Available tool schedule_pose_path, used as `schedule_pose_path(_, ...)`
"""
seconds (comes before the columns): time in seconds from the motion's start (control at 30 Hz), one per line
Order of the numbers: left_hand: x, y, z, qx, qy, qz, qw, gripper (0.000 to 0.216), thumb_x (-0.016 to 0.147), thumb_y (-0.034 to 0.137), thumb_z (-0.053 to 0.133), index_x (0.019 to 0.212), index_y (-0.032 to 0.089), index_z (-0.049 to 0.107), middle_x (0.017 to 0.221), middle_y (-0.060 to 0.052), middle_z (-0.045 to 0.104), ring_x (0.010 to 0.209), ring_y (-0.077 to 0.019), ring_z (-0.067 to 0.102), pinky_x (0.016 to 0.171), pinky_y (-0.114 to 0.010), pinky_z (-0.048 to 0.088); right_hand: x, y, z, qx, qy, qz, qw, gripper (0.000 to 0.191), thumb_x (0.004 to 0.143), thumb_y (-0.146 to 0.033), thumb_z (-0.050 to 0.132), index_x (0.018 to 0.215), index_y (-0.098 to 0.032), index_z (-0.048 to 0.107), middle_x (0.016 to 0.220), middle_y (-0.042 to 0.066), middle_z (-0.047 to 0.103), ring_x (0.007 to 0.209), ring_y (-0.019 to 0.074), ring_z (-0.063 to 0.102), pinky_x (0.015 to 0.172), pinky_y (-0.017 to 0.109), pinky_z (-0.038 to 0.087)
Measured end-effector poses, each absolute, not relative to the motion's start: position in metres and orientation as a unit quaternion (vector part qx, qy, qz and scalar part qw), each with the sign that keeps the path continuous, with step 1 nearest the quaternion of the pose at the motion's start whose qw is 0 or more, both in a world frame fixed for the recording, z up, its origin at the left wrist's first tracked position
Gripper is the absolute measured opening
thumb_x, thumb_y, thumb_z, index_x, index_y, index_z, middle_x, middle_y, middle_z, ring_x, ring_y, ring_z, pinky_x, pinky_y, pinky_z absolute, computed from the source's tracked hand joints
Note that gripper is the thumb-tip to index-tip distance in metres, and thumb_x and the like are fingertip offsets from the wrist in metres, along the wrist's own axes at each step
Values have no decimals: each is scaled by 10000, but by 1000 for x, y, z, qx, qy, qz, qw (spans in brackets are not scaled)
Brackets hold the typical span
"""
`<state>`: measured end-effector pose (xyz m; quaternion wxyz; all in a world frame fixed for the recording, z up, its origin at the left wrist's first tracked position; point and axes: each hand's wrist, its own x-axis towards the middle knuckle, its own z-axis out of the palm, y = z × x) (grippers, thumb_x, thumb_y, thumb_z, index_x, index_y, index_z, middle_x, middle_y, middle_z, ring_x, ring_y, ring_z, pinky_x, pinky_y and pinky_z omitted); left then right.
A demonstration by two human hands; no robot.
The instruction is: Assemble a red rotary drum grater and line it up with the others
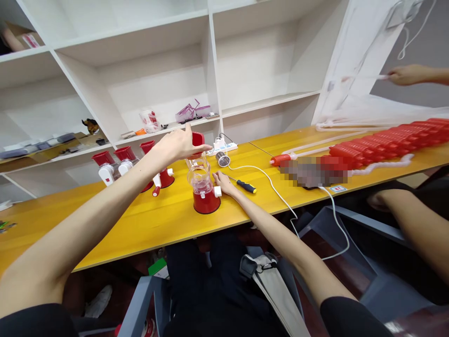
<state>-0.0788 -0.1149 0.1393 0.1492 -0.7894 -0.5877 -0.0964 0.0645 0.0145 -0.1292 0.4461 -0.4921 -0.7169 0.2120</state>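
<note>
A rotary grater with a red base, a clear body and a red hopper stands upright at the front of the table. My left hand grips the hopper from the left, thumb stretched across its near side and fingers behind. Low on the grater's right side, my right hand holds the clear body; its fingertips are partly hidden. A metal grating drum lies just behind that hand. To its right is a screwdriver with a black and yellow handle.
More red and white graters stand on the left. Behind is a power strip with a white cable crossing the table. Red plastic parts lie in a row at right, where another person's hand pulls clear film. White shelves rise behind.
</note>
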Motion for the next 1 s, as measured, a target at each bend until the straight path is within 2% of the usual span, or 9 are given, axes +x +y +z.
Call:
schedule_pose_path(0.1,-68,-121,133,-778,-600,-85,166,913,780,692,606,1379,24,438,1153,-271,640,1115,-425,615,920,-480,459,64,15,-130,-491,-716,209,451,253,1009,-359,376,779,-254,371,753,8,584,735,184,577,710,286,405)
schedule_pose_path(0.23,-64,-123,137,-782,-589,-88,184,893,767,622,642,1416,55,408,1262,-264,580,1183,-428,565,969,-493,436,64,16,-130,-492,-714,208,452,238,1003,-355,388,790,-249,392,756,14,592,748,188,581,721,287,410)
schedule_pose_path(0.4,-86,-112,170,-848,-507,-64,141,865,722,490,683,1483,223,369,1309,-133,584,1240,-362,526,1014,-461,410,64,16,-130,-495,-712,208,453,234,1006,-368,389,808,-245,406,762,12,592,741,182,571,721,285,410)
schedule_pose_path(0.5,-101,-98,187,-884,-459,-40,82,787,695,441,678,1437,296,460,1251,-65,632,1224,-322,548,1018,-434,410,65,15,-131,-493,-712,208,455,243,1013,-378,371,811,-245,397,773,13,594,745,176,567,729,284,413)
schedule_pose_path(0.7,-109,-80,190,-913,-407,-17,30,632,666,427,667,1286,309,626,1201,-20,682,1165,-270,596,998,-397,438,65,12,-128,-495,-710,209,455,234,1018,-372,367,826,-244,402,756,11,593,733,178,574,730,286,419)
schedule_pose_path(1.0,-112,-80,187,-911,-407,-65,-28,673,708,436,653,1347,241,574,1294,-90,654,1200,-267,592,1013,-413,453,65,9,-124,-501,-704,221,452,234,1025,-342,393,811,-247,390,736,5,590,723,173,580,717,269,402)
